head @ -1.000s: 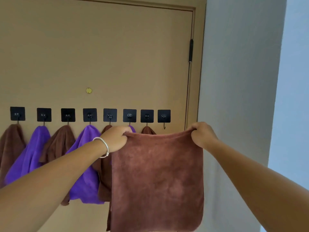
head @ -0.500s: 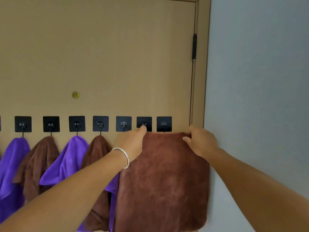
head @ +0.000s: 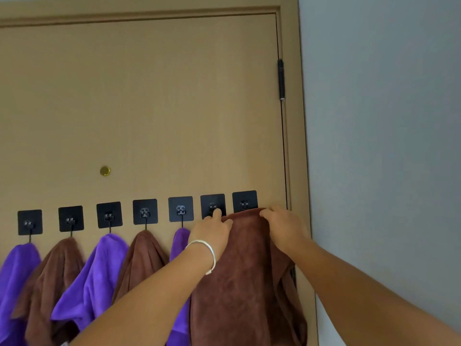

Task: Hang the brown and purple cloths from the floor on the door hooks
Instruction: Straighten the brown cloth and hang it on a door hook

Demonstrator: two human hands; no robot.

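Note:
A brown cloth hangs against the tan door, its top edge bunched just under the rightmost black hook plate. My left hand, with a white bangle on the wrist, pinches the cloth's top edge on the left, one finger raised onto the neighbouring hook plate. My right hand grips the top edge on the right. The hook itself is hidden behind the cloth. Further left, purple cloths and brown cloths hang alternately from the other hooks.
A grey wall begins right of the door frame. A black hinge sits on the door's right edge and a brass peephole above the hook row. The floor is out of view.
Both hands have lifted the brown cloth up to the rightmost hook and drawn closer together, bunching its top edge. The view has tilted upward and nearer the door.

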